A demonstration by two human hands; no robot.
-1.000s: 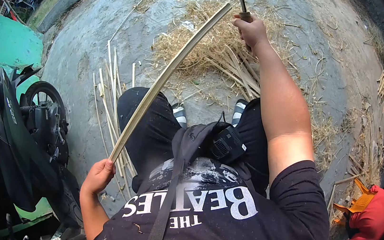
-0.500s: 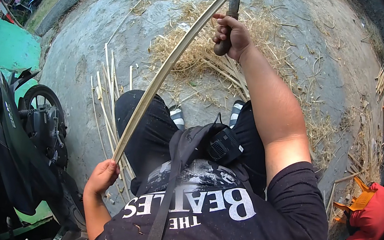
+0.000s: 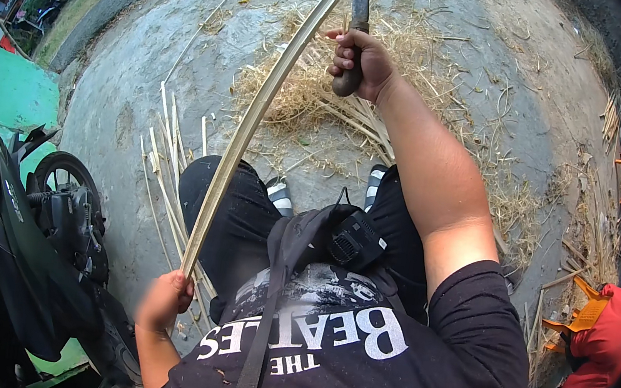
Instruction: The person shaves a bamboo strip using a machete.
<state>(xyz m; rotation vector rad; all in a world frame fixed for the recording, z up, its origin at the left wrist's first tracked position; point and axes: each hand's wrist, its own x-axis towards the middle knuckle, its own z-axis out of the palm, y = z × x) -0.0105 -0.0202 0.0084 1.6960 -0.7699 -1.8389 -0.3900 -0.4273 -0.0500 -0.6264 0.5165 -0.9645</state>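
Note:
A long pale split strip, apparently bamboo, slants up from my left hand, which is closed round its near end. My right hand is wrapped round the dark wooden handle of a large knife, held out ahead of me with the blade upright. The strip's far end meets or overlaps the blade at the top of the view; whether the edge bites into it I cannot tell. Curly shavings lie in a heap on the ground beyond my knees.
Several cut strips lean or lie beside my left knee. On the left stands a dark motorcycle by a green surface. To the right are a person in red and an orange chair. More strips lie on the concrete ground.
My right hand, the knife and the strip's far end have shifted slightly left. My left hand has moved a little lower and stays closed on the strip.

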